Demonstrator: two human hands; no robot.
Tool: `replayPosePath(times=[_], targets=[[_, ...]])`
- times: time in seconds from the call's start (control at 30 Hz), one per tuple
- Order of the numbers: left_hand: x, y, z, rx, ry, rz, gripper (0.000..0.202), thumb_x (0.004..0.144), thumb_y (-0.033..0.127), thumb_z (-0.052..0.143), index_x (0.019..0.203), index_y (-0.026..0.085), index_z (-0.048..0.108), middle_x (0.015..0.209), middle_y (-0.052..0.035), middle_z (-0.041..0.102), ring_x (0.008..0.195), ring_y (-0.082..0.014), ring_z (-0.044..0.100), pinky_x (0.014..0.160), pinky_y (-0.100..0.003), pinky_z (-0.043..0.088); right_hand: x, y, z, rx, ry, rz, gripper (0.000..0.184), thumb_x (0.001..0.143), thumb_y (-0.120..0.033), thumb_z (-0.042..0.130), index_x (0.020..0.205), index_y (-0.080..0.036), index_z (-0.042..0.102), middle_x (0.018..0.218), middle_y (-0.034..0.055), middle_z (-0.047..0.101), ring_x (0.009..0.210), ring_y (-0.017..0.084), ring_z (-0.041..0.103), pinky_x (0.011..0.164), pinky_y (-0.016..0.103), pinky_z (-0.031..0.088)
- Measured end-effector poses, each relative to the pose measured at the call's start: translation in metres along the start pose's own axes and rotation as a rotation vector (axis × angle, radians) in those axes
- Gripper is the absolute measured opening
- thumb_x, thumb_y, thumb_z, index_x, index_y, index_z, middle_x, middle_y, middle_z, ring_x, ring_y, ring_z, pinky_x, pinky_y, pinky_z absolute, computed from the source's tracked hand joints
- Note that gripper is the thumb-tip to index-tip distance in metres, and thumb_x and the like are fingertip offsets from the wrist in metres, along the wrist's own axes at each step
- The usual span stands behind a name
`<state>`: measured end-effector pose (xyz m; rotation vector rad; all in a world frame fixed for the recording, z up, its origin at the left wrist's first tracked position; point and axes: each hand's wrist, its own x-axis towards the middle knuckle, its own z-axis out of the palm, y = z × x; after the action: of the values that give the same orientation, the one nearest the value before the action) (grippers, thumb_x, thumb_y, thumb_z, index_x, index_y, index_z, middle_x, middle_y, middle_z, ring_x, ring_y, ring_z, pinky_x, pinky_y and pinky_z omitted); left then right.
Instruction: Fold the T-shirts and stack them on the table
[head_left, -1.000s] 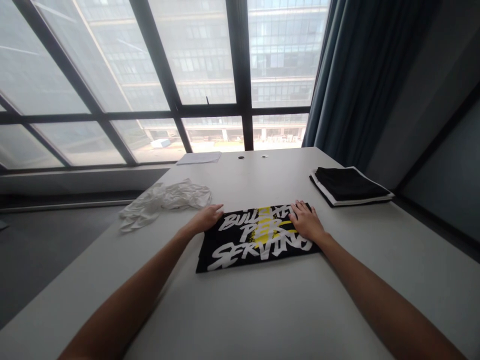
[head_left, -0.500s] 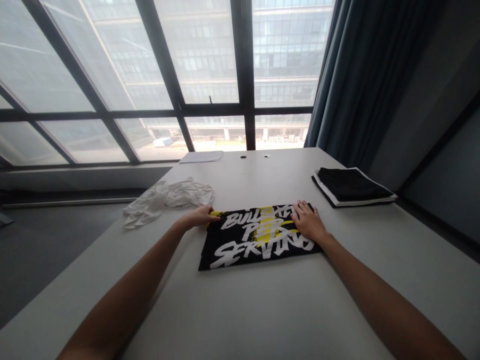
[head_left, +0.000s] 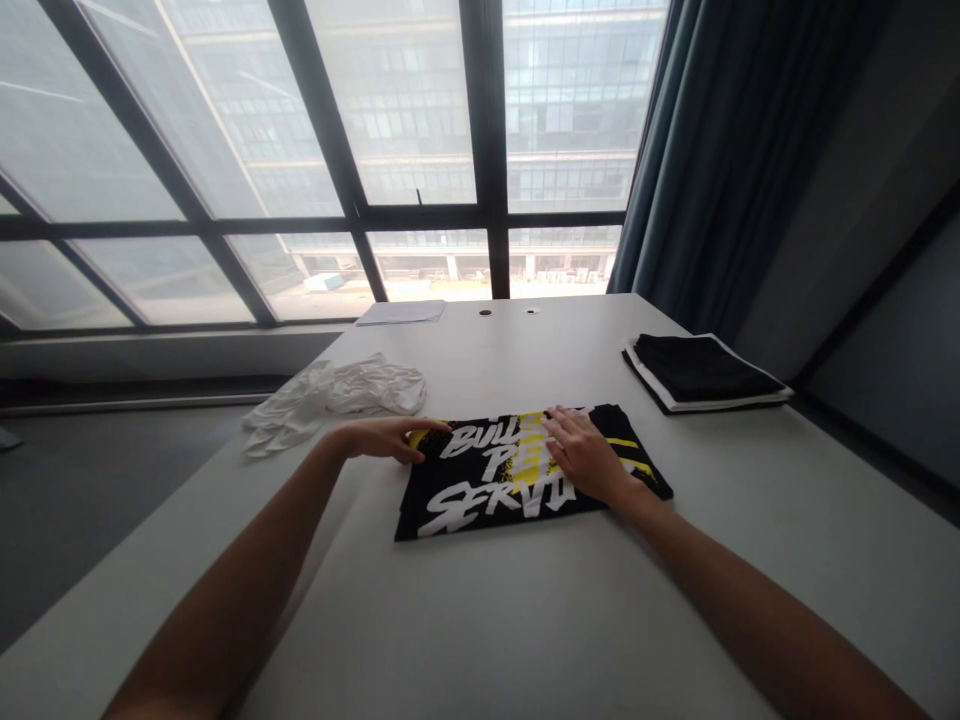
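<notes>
A black T-shirt (head_left: pixel 480 500) with white lettering and yellow patches lies folded into a flat rectangle on the white table (head_left: pixel 480 620). My right hand (head_left: pixel 581 450) rests on its upper middle with the fingers stretched out flat over the print. At the far left corner of the shirt is my left hand (head_left: pixel 386 437), its thumb and fingers apart around the yellow edge. Part of the lettering is hidden under my right hand.
A crumpled white cloth (head_left: pixel 337 395) lies at the table's left edge. Folded black and white garments (head_left: pixel 705 370) are stacked at the right. Papers (head_left: pixel 401 313) lie at the far edge, before the windows. A dark curtain (head_left: pixel 675 200) hangs behind on the right.
My right hand has slid left over the shirt from its right end, uncovering yellow stripes there. The fingers of my left hand have loosened and spread at the corner.
</notes>
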<state>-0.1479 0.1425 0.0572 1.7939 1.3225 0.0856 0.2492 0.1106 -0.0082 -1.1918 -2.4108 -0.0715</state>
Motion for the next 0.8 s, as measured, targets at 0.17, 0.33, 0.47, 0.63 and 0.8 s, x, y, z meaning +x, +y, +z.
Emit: replayPosePath(times=[0.17, 0.33, 0.47, 0.63, 0.8], targets=[[0.004, -0.011, -0.007, 0.058, -0.091, 0.016, 0.061, 0.077, 0.053, 0.077, 0.133, 0.036, 0.063, 0.145, -0.0023, 0.052, 0.118, -0.028, 0.056, 0.091, -0.03, 0.052, -0.003, -0.026, 0.01, 0.199, -0.236, -0.234, 0.055, 0.104, -0.043, 0.04, 0.154, -0.02, 0.039, 0.162, 0.0108, 0.032, 0.151, 0.026, 0.024, 0.122, 0.048, 0.021], [0.009, -0.015, -0.007, 0.018, -0.088, 0.011, 0.063, 0.074, 0.058, 0.078, 0.13, 0.032, 0.066, 0.142, -0.0056, 0.055, 0.11, -0.0274, 0.059, 0.085, -0.03, 0.053, -0.003, -0.024, 0.013, 0.252, -0.327, -0.194, 0.058, 0.104, -0.048, 0.037, 0.155, -0.021, 0.036, 0.162, 0.0099, 0.031, 0.151, 0.024, 0.024, 0.123, 0.047, 0.017], [0.007, -0.013, -0.005, -0.02, -0.072, -0.001, 0.064, 0.071, 0.059, 0.079, 0.127, 0.031, 0.067, 0.133, -0.0072, 0.061, 0.103, -0.0262, 0.063, 0.081, -0.03, 0.054, -0.003, -0.023, 0.011, 0.264, -0.317, -0.186, 0.057, 0.103, -0.047, 0.039, 0.155, -0.021, 0.038, 0.161, 0.0096, 0.032, 0.151, 0.024, 0.025, 0.123, 0.046, 0.017], [0.011, -0.009, 0.001, -0.067, -0.017, -0.05, 0.065, 0.061, 0.057, 0.086, 0.117, 0.029, 0.072, 0.124, -0.0074, 0.065, 0.085, -0.0215, 0.066, 0.073, -0.03, 0.056, -0.003, -0.024, 0.011, 0.271, -0.303, -0.177, 0.056, 0.103, -0.046, 0.041, 0.154, -0.023, 0.039, 0.161, 0.0092, 0.033, 0.151, 0.023, 0.025, 0.123, 0.046, 0.018], [0.009, 0.0, 0.001, -0.03, 0.076, 0.008, 0.058, 0.067, 0.063, 0.079, 0.11, 0.024, 0.076, 0.105, -0.0075, 0.069, 0.088, -0.0228, 0.063, 0.075, -0.03, 0.056, -0.002, -0.022, 0.013, 0.288, -0.302, -0.179, 0.057, 0.103, -0.045, 0.043, 0.155, -0.022, 0.037, 0.161, 0.0092, 0.034, 0.15, 0.024, 0.027, 0.123, 0.047, 0.018]])
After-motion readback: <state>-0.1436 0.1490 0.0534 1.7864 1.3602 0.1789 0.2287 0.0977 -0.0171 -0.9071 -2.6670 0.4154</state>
